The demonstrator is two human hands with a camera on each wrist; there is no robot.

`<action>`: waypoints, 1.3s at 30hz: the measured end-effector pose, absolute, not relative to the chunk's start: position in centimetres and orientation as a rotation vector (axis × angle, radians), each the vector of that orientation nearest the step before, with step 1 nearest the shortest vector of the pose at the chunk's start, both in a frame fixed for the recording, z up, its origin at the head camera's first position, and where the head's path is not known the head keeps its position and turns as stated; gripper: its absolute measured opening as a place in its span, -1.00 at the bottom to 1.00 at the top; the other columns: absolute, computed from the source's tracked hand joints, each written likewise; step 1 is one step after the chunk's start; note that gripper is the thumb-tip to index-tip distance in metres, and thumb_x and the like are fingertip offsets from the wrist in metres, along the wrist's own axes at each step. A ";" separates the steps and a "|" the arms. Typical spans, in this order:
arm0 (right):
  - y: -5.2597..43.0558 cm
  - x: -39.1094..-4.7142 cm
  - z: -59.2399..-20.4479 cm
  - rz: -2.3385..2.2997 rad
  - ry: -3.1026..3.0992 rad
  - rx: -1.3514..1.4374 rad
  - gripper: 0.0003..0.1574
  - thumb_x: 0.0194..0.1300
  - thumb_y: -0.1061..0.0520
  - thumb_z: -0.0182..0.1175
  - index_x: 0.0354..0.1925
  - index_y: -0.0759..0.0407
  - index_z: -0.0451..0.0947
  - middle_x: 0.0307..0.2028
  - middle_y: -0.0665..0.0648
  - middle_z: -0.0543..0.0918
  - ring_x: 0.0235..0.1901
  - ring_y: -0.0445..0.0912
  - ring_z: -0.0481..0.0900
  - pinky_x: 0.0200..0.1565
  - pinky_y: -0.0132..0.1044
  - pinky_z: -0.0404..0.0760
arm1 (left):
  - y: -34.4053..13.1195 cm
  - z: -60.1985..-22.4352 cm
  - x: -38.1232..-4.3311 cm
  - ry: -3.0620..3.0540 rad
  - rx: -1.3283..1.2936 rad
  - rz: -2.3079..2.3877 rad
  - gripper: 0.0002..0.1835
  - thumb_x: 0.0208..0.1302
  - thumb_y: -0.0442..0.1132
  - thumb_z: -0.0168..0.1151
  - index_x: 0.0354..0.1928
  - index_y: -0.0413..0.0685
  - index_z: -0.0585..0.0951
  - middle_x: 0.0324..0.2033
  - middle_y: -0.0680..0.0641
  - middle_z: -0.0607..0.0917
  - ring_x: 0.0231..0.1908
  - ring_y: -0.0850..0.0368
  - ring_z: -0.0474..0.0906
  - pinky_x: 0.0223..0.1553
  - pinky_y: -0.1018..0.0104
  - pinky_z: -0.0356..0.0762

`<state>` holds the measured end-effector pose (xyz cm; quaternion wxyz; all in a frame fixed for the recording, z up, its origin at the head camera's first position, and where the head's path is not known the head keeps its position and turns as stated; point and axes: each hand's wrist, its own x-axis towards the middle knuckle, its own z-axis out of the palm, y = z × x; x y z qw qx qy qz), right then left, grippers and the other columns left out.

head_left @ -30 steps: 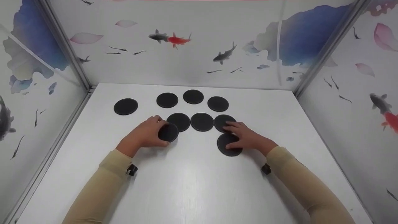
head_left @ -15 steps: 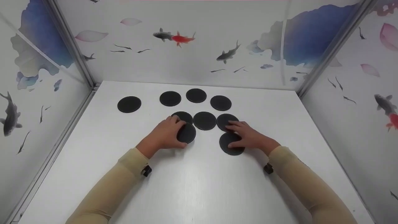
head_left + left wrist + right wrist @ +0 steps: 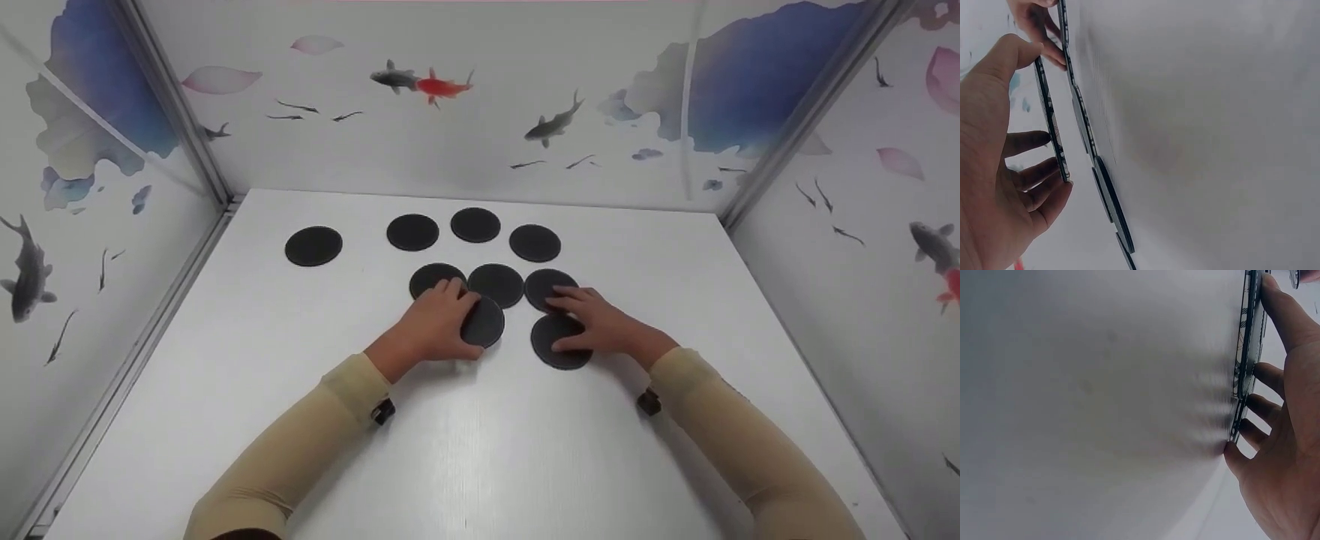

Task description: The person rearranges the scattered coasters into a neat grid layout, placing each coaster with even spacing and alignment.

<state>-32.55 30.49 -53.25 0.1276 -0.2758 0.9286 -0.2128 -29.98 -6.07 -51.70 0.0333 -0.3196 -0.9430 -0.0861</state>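
My left hand pinches a round black coaster by its edges, thumb at the near side and fingers at the far side. The left wrist view shows this coaster edge-on, raised off the white table, with a patterned underside. Spread fingers of my right hand rest on two coasters lying flat: the fingertips on the right-hand coaster of the middle row, the thumb on the nearer coaster. A middle coaster and a left coaster, partly behind my left fingers, complete that row.
Farther back, three coasters form an arc: left, centre and right. Another coaster lies apart at the back left. White panels printed with fish surround the white table on three sides.
My left hand has carried its coaster to the right, from left of the middle row to just in front of the middle coaster. My right hand stays in place on its two coasters.
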 end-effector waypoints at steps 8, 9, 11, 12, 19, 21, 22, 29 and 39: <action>30.6 -32.6 -53.3 -0.613 2.707 -0.802 0.22 0.31 -0.41 0.55 0.71 -0.02 0.32 0.75 0.15 0.13 0.64 0.17 0.13 0.56 0.18 0.30 | -4.4 -52.0 -29.8 -2.900 -1.008 -0.242 0.07 0.12 0.40 0.51 0.52 -0.15 0.52 0.27 -0.27 0.53 0.15 -0.15 0.48 0.26 -0.06 0.59; 30.6 -32.6 -53.3 -0.616 2.708 -0.805 0.22 0.32 -0.41 0.55 0.71 -0.01 0.33 0.74 0.16 0.14 0.64 0.18 0.13 0.55 0.20 0.31 | -4.1 -52.0 -29.7 -2.902 -1.008 -0.243 0.07 0.12 0.40 0.51 0.53 -0.15 0.52 0.27 -0.26 0.53 0.15 -0.14 0.48 0.26 -0.05 0.59; 30.5 -32.6 -53.2 -0.623 2.709 -0.806 0.21 0.32 -0.41 0.55 0.70 0.00 0.34 0.74 0.18 0.15 0.64 0.20 0.13 0.55 0.21 0.31 | -3.7 -51.9 -29.6 -2.907 -1.005 -0.249 0.07 0.13 0.40 0.52 0.53 -0.15 0.52 0.27 -0.25 0.53 0.16 -0.14 0.48 0.27 -0.06 0.60; 30.4 -32.6 -53.1 -0.627 2.708 -0.806 0.21 0.32 -0.40 0.55 0.70 0.01 0.34 0.73 0.19 0.15 0.64 0.20 0.13 0.55 0.22 0.32 | -3.5 -51.8 -29.5 -2.912 -1.003 -0.250 0.06 0.14 0.39 0.51 0.53 -0.15 0.51 0.27 -0.26 0.53 0.17 -0.14 0.48 0.28 -0.06 0.59; 30.5 -32.8 -53.4 -0.605 2.714 -0.792 0.23 0.31 -0.44 0.53 0.71 -0.03 0.33 0.75 0.14 0.13 0.65 0.17 0.13 0.57 0.20 0.30 | -2.3 -51.9 -29.3 -2.922 -0.991 -0.241 0.03 0.15 0.38 0.48 0.51 -0.14 0.52 0.27 -0.25 0.52 0.18 -0.15 0.49 0.24 -0.07 0.62; 30.6 -32.9 -53.6 -0.594 2.716 -0.797 0.24 0.30 -0.46 0.53 0.71 -0.04 0.32 0.75 0.13 0.13 0.65 0.17 0.13 0.57 0.19 0.30 | -2.0 -52.1 -29.4 -2.928 -0.982 -0.235 0.03 0.15 0.38 0.48 0.51 -0.14 0.53 0.27 -0.25 0.52 0.18 -0.15 0.49 0.21 -0.07 0.63; 30.6 -32.9 -53.7 -0.591 2.718 -0.798 0.24 0.30 -0.46 0.53 0.71 -0.03 0.32 0.75 0.13 0.13 0.65 0.16 0.13 0.57 0.18 0.30 | -1.9 -52.2 -29.4 -2.933 -0.978 -0.232 0.04 0.14 0.39 0.48 0.51 -0.14 0.52 0.27 -0.26 0.52 0.18 -0.15 0.49 0.21 -0.07 0.64; 30.6 -32.8 -53.7 -0.605 2.720 -0.814 0.25 0.29 -0.48 0.53 0.70 0.00 0.33 0.74 0.15 0.15 0.63 0.17 0.15 0.55 0.20 0.31 | -1.1 -52.3 -29.3 -2.965 -0.970 -0.221 0.08 0.14 0.41 0.51 0.53 -0.16 0.50 0.38 -0.31 0.49 0.30 -0.22 0.49 0.33 -0.10 0.59; 30.7 -32.7 -53.7 -0.622 2.713 -0.781 0.23 0.30 -0.46 0.53 0.70 -0.04 0.34 0.74 0.12 0.14 0.65 0.16 0.12 0.57 0.21 0.30 | -0.7 -52.4 -29.2 -2.996 -0.973 -0.209 0.10 0.16 0.41 0.53 0.56 -0.16 0.48 0.47 -0.37 0.45 0.44 -0.31 0.44 0.47 -0.11 0.48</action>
